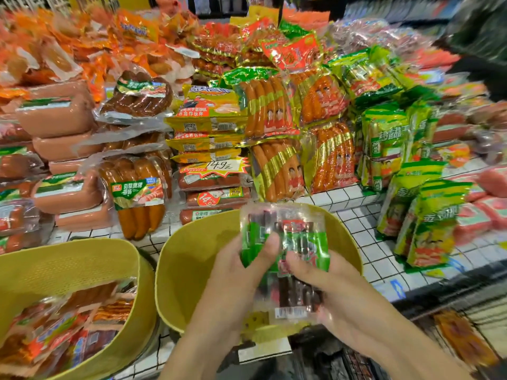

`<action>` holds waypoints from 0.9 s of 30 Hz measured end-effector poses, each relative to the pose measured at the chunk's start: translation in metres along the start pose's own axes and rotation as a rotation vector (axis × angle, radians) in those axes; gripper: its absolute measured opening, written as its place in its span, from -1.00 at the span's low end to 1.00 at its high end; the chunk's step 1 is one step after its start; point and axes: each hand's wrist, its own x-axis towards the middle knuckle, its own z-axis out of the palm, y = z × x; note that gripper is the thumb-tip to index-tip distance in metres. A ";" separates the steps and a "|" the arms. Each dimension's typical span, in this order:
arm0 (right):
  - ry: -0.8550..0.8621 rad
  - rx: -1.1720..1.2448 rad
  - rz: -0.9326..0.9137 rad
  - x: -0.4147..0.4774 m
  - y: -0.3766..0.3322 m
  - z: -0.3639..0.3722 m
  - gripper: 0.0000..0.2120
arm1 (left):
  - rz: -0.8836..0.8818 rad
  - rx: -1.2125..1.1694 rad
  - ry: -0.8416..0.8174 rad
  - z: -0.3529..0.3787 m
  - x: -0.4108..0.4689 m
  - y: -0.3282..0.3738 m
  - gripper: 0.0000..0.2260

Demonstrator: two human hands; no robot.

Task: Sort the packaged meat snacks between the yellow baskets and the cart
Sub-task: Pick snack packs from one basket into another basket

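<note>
Both my hands hold one clear packet of dark sausage sticks with a green label (pixel 288 231) above the right yellow basket (pixel 186 259). My left hand (pixel 236 272) grips its left side, thumb on the front. My right hand (pixel 329 286) grips the right side, thumb pressed on the label. The left yellow basket (pixel 68 264) holds several red and orange meat snack packets (pixel 63 325). The cart (pixel 466 325), a dark wire frame at the lower right, carries an orange packet (pixel 463 338).
A white tiled display shelf (pixel 365 229) behind the baskets is piled with sausage packs: pink ham rolls (pixel 57 116) at left, orange sausages (pixel 274 105) in the middle, green-yellow bags (pixel 428 215) at right. A price sign (pixel 216 167) leans on the middle stack.
</note>
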 end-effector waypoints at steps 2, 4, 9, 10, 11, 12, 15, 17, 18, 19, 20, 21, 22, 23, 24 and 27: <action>0.027 0.072 -0.062 -0.016 0.004 -0.004 -0.63 | -0.124 -0.178 -0.108 0.004 -0.003 0.006 -0.81; 0.071 0.142 -0.116 -0.034 0.010 -0.005 -0.62 | -0.171 -0.211 -0.193 0.011 -0.005 0.005 -0.82; 0.251 0.311 -0.279 -0.083 0.035 -0.006 -0.72 | 0.002 0.103 -0.211 0.049 -0.020 -0.014 -0.68; 0.277 0.348 -0.320 -0.093 0.040 -0.007 -0.74 | 0.039 0.133 -0.222 0.058 -0.024 -0.018 -0.71; 0.313 0.375 -0.355 -0.104 0.046 -0.008 -0.75 | 0.056 0.150 -0.240 0.066 -0.027 -0.025 -0.75; 0.363 0.396 -0.379 -0.114 0.052 -0.011 -0.75 | 0.053 0.149 -0.255 0.075 -0.030 -0.032 -0.80; 0.557 0.501 -0.402 -0.144 0.071 -0.023 -0.70 | 0.082 0.190 -0.389 0.103 -0.045 -0.050 -0.77; 0.653 0.593 -0.431 -0.165 0.082 -0.034 -0.63 | 0.082 0.258 -0.437 0.122 -0.054 -0.062 -0.69; 0.691 0.626 -0.451 -0.174 0.088 -0.040 -0.62 | 0.095 0.295 -0.457 0.132 -0.057 -0.069 -0.74; 0.731 0.649 -0.471 -0.184 0.092 -0.045 -0.62 | 0.115 0.319 -0.477 0.140 -0.057 -0.078 -0.84; 0.775 0.671 -0.485 -0.193 0.097 -0.053 -0.63 | 0.122 0.357 -0.488 0.150 -0.057 -0.088 -0.91; 0.818 0.699 -0.499 -0.203 0.102 -0.061 -0.66 | 0.131 0.391 -0.517 0.160 -0.057 -0.097 -0.93; 0.854 0.728 -0.511 -0.213 0.107 -0.070 -0.70 | 0.138 0.411 -0.549 0.170 -0.057 -0.107 -0.92; 0.877 0.753 -0.523 -0.223 0.112 -0.080 -0.71 | 0.129 0.408 -0.574 0.181 -0.058 -0.115 -0.89; 0.895 0.775 -0.535 -0.231 0.117 -0.090 -0.68 | 0.102 0.402 -0.589 0.194 -0.061 -0.122 -0.84; 0.978 0.830 -0.547 -0.249 0.130 -0.121 -0.55 | -0.010 0.438 -0.644 0.227 -0.065 -0.151 -0.86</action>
